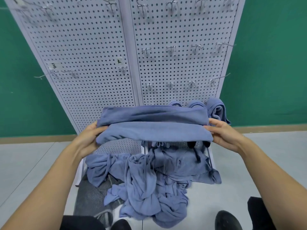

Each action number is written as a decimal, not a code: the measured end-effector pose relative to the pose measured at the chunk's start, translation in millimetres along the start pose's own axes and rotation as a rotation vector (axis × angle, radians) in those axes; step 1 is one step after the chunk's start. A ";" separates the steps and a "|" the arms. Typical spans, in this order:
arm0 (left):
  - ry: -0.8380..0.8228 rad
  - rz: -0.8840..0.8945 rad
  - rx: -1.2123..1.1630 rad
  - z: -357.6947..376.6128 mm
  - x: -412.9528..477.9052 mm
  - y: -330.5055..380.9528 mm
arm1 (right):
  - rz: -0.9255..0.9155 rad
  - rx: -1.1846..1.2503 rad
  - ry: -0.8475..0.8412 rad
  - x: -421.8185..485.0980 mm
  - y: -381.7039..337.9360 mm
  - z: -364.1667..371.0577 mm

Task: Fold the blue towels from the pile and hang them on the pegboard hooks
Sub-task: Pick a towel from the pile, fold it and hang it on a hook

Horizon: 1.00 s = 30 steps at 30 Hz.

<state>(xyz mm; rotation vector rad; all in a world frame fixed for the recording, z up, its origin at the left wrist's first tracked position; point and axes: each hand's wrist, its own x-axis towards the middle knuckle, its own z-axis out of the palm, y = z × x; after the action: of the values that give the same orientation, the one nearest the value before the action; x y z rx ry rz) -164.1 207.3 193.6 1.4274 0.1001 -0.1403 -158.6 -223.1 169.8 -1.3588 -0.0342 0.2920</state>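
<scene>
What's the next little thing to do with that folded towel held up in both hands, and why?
Likely lift the towel to a bare hook on the pegboard. It is folded into a long band, the left hand and right hand gripping its ends, and folded towels hang just behind it, below that hook's row.

Matt, soft fine-weave fabric on folded blue cloth towel (154, 130); same matt fabric in near crumpled pile of blue cloth towels (149, 180). Far white perforated pegboard (93, 47): smooth, matt painted finish. Its thin wire hooks (171, 48): shiny metal. 2 small white labels (54, 65), left panel: paper-like. Near pale grey floor (25, 163): smooth, faint sheen.
</scene>
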 end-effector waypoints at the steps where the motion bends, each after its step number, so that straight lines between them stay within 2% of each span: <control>1: 0.001 0.002 -0.030 0.1 -2.3 2.4 | -0.010 -0.005 0.002 1.3 1.2 -3.0; 6: -0.063 0.042 -0.088 2.2 -11.7 5.7 | -0.031 -0.022 0.083 3.0 -0.7 -1.5; 9: -0.127 0.028 -0.138 4.1 -14.7 10.6 | -0.066 -0.009 0.065 -1.0 -7.7 4.4; 15: 0.074 0.045 0.101 20.1 2.0 -3.4 | -0.150 -0.224 0.194 -2.8 -25.7 21.9; 18: 0.133 -0.003 0.135 21.0 13.3 -11.4 | -0.220 -0.137 0.237 -3.8 -45.3 31.0; 23: 0.209 -0.132 0.205 36.1 26.9 -26.2 | -0.286 -0.032 0.166 -4.2 -92.8 62.8; 27: 0.234 -0.165 0.230 55.0 28.2 -30.4 | -0.303 -0.048 0.158 1.0 -124.6 101.8; 30: 0.170 -0.106 0.241 79.0 24.9 -25.3 | -0.307 -0.168 0.186 9.8 -131.4 129.9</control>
<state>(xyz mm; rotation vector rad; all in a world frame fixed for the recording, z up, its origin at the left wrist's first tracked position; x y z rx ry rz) -144.6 124.7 176.2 1.6739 0.3076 -0.1210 -149.6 -120.2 323.3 -1.5193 -0.1127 -0.0981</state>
